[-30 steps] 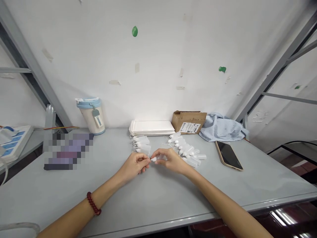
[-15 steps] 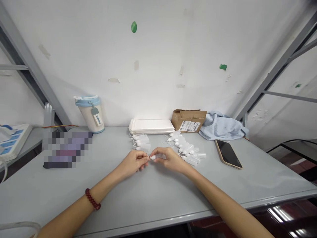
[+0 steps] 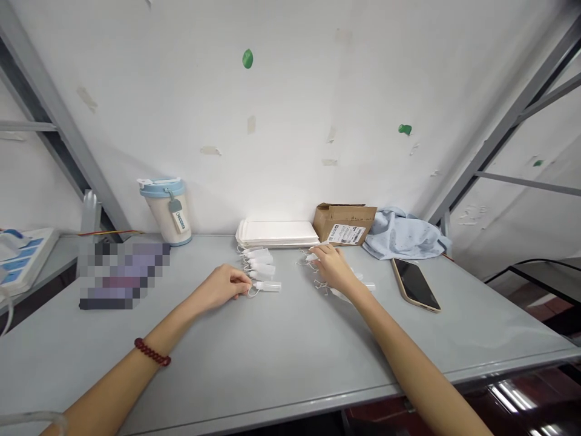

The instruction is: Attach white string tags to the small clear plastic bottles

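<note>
My left hand (image 3: pixel 224 283) is closed, its thumb and fingertips pinching the cap end of a small translucent dropper bottle (image 3: pixel 271 286) with a thin white cord loop. This bottle lies on the desk at the near end of a row of similar bottles (image 3: pixel 261 260), their caps pointing left. My right hand (image 3: pixel 333 264) reaches over a loose group of such bottles (image 3: pixel 370 286) on the right, fingers bent and somewhat apart at the far bottles. Palm and forearm hide much of that group; whether its fingertips touch a bottle is hard to see.
Behind the bottles sit a stack of white trays (image 3: pixel 279 232), a cardboard box (image 3: pixel 345 224) and a light blue cloth (image 3: pixel 403 233). A phone (image 3: pixel 416 284) lies on the right of the grey desk (image 3: pixel 272 363). At left are a tumbler (image 3: pixel 167 212) and a pixelated item (image 3: pixel 124 275).
My hands have parted. The bottle held between them now lies at the near end of the left row, my left hand at its cap. My right hand has moved right and back over the loose bottles.
</note>
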Demonstrator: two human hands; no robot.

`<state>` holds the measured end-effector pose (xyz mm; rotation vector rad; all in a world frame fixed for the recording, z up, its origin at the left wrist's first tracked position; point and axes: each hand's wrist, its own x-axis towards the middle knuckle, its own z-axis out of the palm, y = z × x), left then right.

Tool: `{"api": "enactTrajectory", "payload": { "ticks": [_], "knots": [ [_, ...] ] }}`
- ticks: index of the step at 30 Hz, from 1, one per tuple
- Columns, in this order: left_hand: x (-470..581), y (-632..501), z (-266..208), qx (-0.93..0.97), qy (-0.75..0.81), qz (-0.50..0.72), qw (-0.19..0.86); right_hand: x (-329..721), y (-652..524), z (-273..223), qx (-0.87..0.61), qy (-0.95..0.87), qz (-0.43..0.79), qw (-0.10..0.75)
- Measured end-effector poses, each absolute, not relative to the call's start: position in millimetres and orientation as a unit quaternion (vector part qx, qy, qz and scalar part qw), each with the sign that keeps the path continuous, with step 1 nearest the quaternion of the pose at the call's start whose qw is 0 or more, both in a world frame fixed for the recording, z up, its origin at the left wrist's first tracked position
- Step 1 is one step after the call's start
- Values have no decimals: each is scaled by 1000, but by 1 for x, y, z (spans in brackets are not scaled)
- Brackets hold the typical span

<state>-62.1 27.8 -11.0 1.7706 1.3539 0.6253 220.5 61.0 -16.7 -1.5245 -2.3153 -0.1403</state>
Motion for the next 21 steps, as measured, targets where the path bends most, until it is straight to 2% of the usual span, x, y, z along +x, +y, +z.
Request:
{"api": "enactTrajectory", "payload": {
  "ticks": [9, 15, 21],
  "knots": [
    [-66, 30, -12, 687, 587, 240, 354, 227, 66, -22, -533, -830, -102, 129],
    [-56, 21, -9, 742, 589, 212, 240, 229, 68, -25, -551, -818, -130, 99],
    [-41, 8, -13, 795, 558, 150, 185, 229, 68, -24, -556, -815, -150, 65]
  ]
}}
